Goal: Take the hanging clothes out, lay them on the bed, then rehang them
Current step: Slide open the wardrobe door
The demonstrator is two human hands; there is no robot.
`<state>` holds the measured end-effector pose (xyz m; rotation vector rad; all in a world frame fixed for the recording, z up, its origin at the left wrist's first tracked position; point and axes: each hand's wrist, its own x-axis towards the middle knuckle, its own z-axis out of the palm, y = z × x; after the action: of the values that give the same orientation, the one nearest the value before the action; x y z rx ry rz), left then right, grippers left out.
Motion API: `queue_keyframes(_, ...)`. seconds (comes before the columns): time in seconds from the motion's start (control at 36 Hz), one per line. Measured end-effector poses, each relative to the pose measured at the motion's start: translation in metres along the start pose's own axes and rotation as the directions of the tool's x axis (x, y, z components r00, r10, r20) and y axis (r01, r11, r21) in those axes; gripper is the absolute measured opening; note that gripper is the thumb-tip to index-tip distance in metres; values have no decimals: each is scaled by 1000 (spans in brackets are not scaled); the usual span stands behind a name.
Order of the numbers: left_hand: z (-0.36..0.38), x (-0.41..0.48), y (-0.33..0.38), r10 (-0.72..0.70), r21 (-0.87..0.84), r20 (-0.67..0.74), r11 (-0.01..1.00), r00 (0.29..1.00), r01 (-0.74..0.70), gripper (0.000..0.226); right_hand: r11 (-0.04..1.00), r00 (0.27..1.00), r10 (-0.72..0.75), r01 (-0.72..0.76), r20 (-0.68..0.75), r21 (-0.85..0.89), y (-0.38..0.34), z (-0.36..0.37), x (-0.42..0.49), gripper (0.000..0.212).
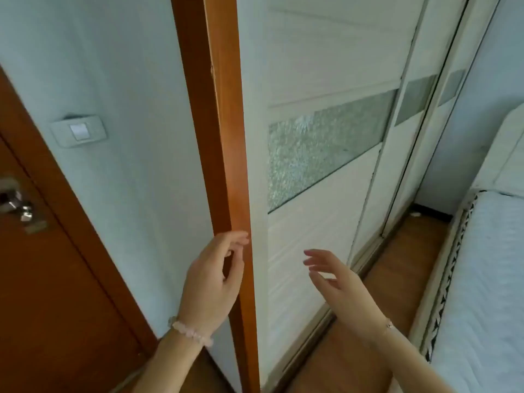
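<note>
Here — left hand (212, 282), right hand (337, 282), by wardrobe (326, 66).

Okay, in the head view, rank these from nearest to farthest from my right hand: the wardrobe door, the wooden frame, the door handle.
1. Wardrobe door: directly in front of the right hand.
2. Wooden frame: to its left, at the left hand.
3. Door handle: at the far left edge of the view.
</note>
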<state>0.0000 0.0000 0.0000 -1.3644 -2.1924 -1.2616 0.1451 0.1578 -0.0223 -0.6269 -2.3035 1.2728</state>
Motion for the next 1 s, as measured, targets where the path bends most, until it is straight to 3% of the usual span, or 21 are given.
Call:
queue_keyframes(0.11, -32, 54, 19, 150, 18, -356, 988, 922, -154, 34, 966, 960, -257, 254, -116, -40, -49, -8, 41, 41)
queue_keyframes(0.19, -44, 92, 23, 246, 120, -472, 969, 846, -214, 37, 906, 897, -418, 400, -145, -138, -78, -6, 72, 49)
queue_keyframes(0.28, -46, 121, 20, 240, 162, -445, 969, 863, -187, 54, 855, 841, -513, 482, -172, -192, -102, 1, 98, 51)
queue_keyframes(0.39, -34, 139, 15, 205, 142, -395, 977, 896, -161, 65, 825, 799, -564, 548, -207, -134, -115, 15, 121, 52)
queue_keyframes(0.53, -20, 145, 7, 213, 139, -428, 976, 878, -169, 64, 809, 775, -584, 579, -242, -99, -110, 25, 133, 50)
queue_keyframes(0.78, -14, 146, 2, 226, 75, -470, 973, 853, -217, 62, 769, 745, -629, 556, -222, -316, -102, 24, 146, 58)
queue_keyframes(1.0, -17, 143, 10, 237, 117, -484, 972, 842, -206, 74, 740, 709, -665, 582, -235, -337, -95, 24, 152, 63)
